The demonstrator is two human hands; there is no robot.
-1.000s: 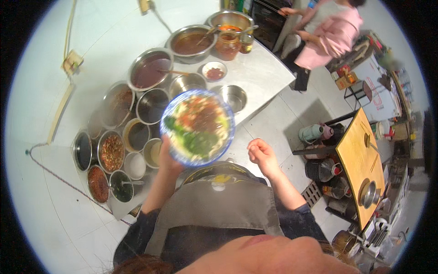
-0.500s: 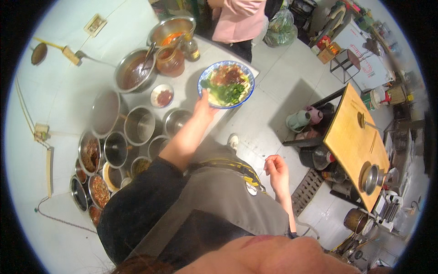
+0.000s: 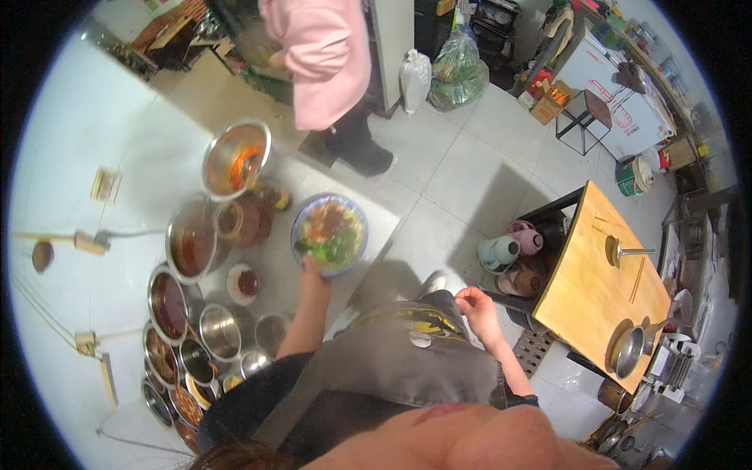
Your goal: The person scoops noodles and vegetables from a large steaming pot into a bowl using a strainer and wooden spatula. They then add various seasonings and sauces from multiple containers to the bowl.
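My left hand (image 3: 315,270) grips the near rim of a bowl of noodles (image 3: 330,234), which has a blue pattern and is topped with chopped greens and a reddish-brown sauce. The bowl is over the pale worktop (image 3: 379,222), and I cannot tell whether it touches it. Out to my right, my right hand (image 3: 477,309) hangs in front of my apron, fingers loosely curled in and nothing seen in them. Left of the bowl sit a small white bowl of dark red seasoning (image 3: 243,284) and a brown jar (image 3: 242,220).
Metal pots of sauce (image 3: 193,240) and several toppings crowd the left side. A metal basin with orange-red contents (image 3: 236,160) stands farther back. Beyond it is a person in a pink top (image 3: 327,59). At right, a wooden table (image 3: 607,290) carries a pan (image 3: 627,350) and ladle (image 3: 620,252).
My view has swung, so the worktop lies lower and farther left. My left hand still holds the bowl. The person in pink shows more fully. My right hand stays loosely curled.
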